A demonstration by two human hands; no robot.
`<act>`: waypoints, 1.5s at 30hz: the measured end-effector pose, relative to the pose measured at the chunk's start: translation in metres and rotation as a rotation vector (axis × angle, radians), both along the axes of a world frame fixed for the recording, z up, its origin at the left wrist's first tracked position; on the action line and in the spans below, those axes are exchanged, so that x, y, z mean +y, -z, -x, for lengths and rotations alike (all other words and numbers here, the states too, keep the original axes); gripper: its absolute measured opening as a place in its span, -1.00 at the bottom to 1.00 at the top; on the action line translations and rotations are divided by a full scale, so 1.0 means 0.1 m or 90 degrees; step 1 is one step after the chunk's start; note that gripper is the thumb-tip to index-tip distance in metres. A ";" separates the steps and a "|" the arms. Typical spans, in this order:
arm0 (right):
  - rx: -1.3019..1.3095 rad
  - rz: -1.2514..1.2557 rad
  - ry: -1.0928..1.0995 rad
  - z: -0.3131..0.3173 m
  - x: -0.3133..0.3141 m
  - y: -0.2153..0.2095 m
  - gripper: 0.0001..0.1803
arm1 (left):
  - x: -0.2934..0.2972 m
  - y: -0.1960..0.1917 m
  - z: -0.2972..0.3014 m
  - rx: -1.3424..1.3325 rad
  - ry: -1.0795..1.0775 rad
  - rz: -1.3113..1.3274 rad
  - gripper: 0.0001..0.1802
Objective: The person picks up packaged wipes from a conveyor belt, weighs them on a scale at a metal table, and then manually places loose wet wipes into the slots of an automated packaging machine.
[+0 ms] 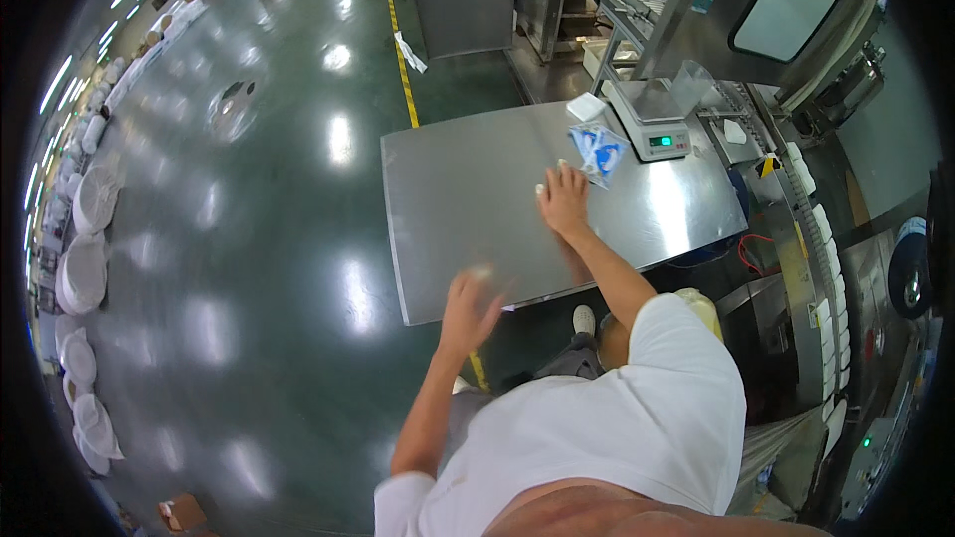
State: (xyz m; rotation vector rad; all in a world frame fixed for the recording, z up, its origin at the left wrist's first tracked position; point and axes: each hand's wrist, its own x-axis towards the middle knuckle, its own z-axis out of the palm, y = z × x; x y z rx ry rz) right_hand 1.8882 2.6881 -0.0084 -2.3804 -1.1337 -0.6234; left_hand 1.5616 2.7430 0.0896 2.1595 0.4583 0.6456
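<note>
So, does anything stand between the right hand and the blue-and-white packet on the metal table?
Nothing visible does. The right hand is close beside the near-left edge of the blue-and-white packet; whether they touch is unclear. The scale and white block are beyond it.

Left forearm bare, angled up and inward | left grip empty, blurred at the fingers, thumb spread toward the right | right forearm bare, extended farther forward, slanting leftward | right grip empty, fingers loosely bent, thumb apart, fingertips pale | the two grips well apart
</note>
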 end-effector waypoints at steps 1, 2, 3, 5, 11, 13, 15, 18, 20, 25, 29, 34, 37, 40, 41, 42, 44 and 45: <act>-0.014 -0.033 0.037 -0.05 0.04 -0.02 -0.54 | 0.08 0.02 0.47 0.006 -0.024 0.084 -0.59; -0.025 -0.041 0.072 -0.16 0.02 -0.10 -0.56 | 0.15 0.05 0.83 -0.004 -0.052 0.103 -0.69; -0.024 -0.047 0.109 -0.18 -0.02 -0.11 -0.57 | 0.20 0.20 1.19 0.004 -0.091 0.171 -0.71; -0.014 -0.039 0.151 -0.08 -0.08 -0.01 -0.60 | 0.25 0.04 1.68 0.015 -0.089 0.300 -0.82; -0.037 -0.012 0.250 -0.04 0.02 -0.03 -0.69 | 0.89 -0.20 1.99 0.222 0.230 0.351 -0.72; -0.063 -0.033 0.262 0.00 0.06 0.00 -0.73 | 1.22 -0.20 2.03 0.274 0.285 0.378 -0.68; -0.052 -0.032 0.305 0.00 0.10 0.04 -0.76 | 1.64 -0.07 2.12 0.308 0.345 0.387 -0.65; -0.070 -0.017 0.403 -0.02 0.17 0.07 -0.76 | 2.44 0.16 2.19 0.335 0.367 0.421 -0.68; -0.073 -0.018 0.508 0.07 0.27 0.07 -0.75 | 3.02 0.03 2.09 0.388 0.374 0.397 -0.70; -0.051 -0.051 0.624 0.25 0.82 0.11 -0.76 | 4.09 -0.11 2.00 0.391 0.365 0.555 -0.75; -0.011 -0.001 0.596 0.22 1.17 0.33 -0.74 | 4.82 0.12 1.61 0.497 0.357 0.637 -0.77; -0.012 -0.063 0.627 0.29 1.13 0.47 -0.72 | 5.72 0.42 0.82 0.417 0.566 0.611 -0.75; 0.113 0.198 0.769 0.18 1.22 0.41 -0.71 | 6.37 0.36 0.38 0.358 0.615 0.658 -0.75; 0.089 0.309 0.883 0.34 1.09 0.47 -0.68 | 6.98 0.54 -0.20 0.367 0.618 0.812 -0.77; 0.117 0.360 0.942 0.42 1.10 0.50 -0.69 | 7.14 0.38 -0.44 0.390 0.622 0.782 -0.79; 0.146 0.416 0.997 0.38 1.14 0.41 -0.69 | 7.28 0.37 -0.67 0.384 0.663 0.780 -0.79; 0.279 0.310 1.010 0.19 1.83 0.24 -0.67 | 7.55 0.37 -0.96 0.402 0.688 0.778 -0.81; 0.364 0.251 1.020 0.22 2.24 0.20 -0.66 | 7.71 0.33 -1.12 0.428 0.713 0.827 -0.76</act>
